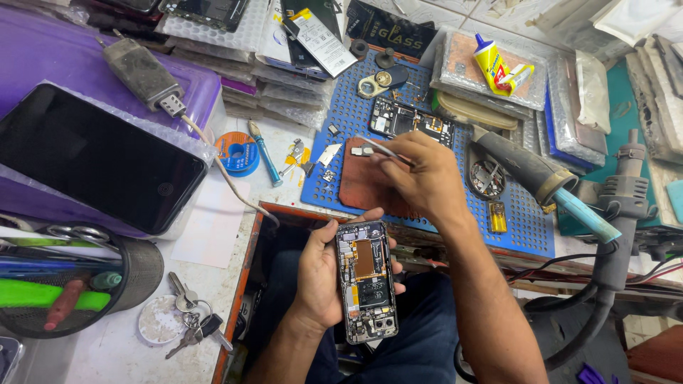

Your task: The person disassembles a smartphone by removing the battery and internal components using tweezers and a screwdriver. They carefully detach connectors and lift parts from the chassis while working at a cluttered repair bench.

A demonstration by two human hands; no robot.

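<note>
Two hands busy | my left hand (321,279) wraps around an open phone (367,281), held over my lap | my right hand (420,178) pinches thin tweezers (385,150), tip on a small silver part (361,150) | below it a brown pad (363,188) on the blue mat (530,231).

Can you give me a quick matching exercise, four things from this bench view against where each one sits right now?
Things:
1. opened phone
2. tweezers
3. key bunch
4. glue bottle

Places:
A. on the white bench beside the mesh pen cup
B. in the left hand
C. on a bubble-wrapped pack at the top
D. in the right hand, over the blue mat

Pairs: 1-B, 2-D, 3-A, 4-C
</note>
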